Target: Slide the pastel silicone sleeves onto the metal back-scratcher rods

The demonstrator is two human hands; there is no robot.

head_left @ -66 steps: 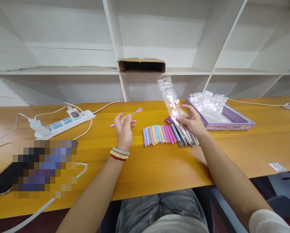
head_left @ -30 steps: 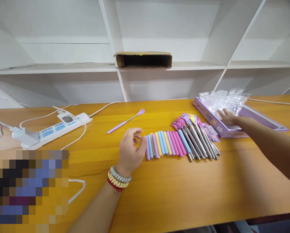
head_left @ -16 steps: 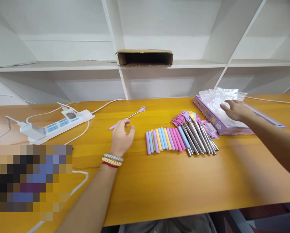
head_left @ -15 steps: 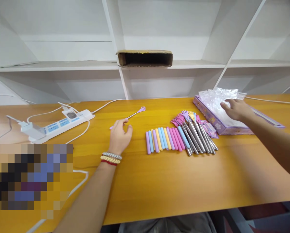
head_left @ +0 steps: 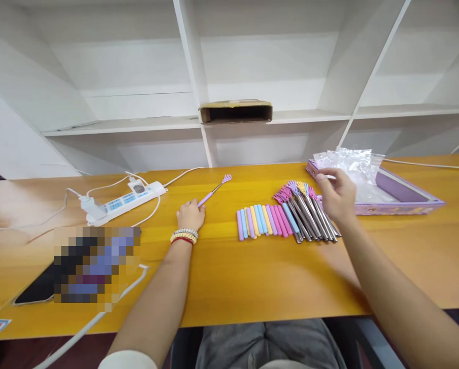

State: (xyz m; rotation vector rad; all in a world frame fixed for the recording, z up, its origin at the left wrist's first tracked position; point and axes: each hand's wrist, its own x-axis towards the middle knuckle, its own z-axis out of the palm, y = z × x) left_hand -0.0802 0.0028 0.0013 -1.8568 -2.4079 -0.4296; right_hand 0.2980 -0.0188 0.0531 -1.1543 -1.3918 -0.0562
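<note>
My left hand [head_left: 190,215] rests on the table, palm down with fingers loosely spread. Its thumb side lies against or just beside the lilac handle end of a back scratcher [head_left: 211,193], whose hand-shaped head points away from me. My right hand [head_left: 337,196] hovers over the near left corner of the purple box, fingers bent and apart, with nothing seen in them. Below and left of it lies a fan of metal back scratcher rods [head_left: 313,220] with pink, lilac, yellow and blue hand heads. Beside them is a row of pastel handle sleeves [head_left: 265,221].
The shallow purple box [head_left: 400,209] holds clear plastic bags [head_left: 352,166]. At left are a white power strip [head_left: 127,202] with plugs and cables, and a dark, partly blurred device [head_left: 40,282]. A cardboard box [head_left: 237,111] sits on the white shelf [head_left: 310,117] behind.
My right hand has moved left and nearer, from over the bags to the box corner. My left hand has slid back off the back scratcher, baring more of its handle. The view has shifted.
</note>
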